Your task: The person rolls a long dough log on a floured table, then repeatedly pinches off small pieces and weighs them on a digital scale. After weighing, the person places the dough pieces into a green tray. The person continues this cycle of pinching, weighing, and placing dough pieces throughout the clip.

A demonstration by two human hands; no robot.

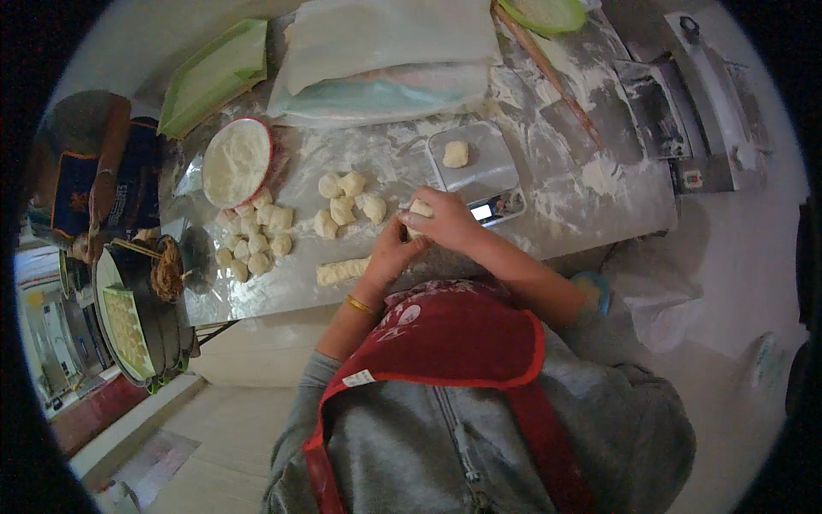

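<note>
Both hands meet over the front of the table on a pale piece of dough (420, 208), partly hidden by fingers. My left hand (392, 249) grips it from the left, and my right hand (448, 217) grips it from above and the right. Just behind my right hand stands a digital kitchen scale (498, 180) with a lit display. One dough lump (456, 154) rests on its plate. A dough log (340, 272) lies left of my left wrist, its right end hidden behind it. Several dough pieces (342, 209) sit loosely grouped beyond my left hand.
More dough balls (258, 244) lie left, beside a red-rimmed bowl of flour (236, 162). A rolling pin (552, 77) lies back right. Plastic sheeting (392, 96) covers the back of the floured metal table (591, 218). A large pot or steamer (160, 334) stands left.
</note>
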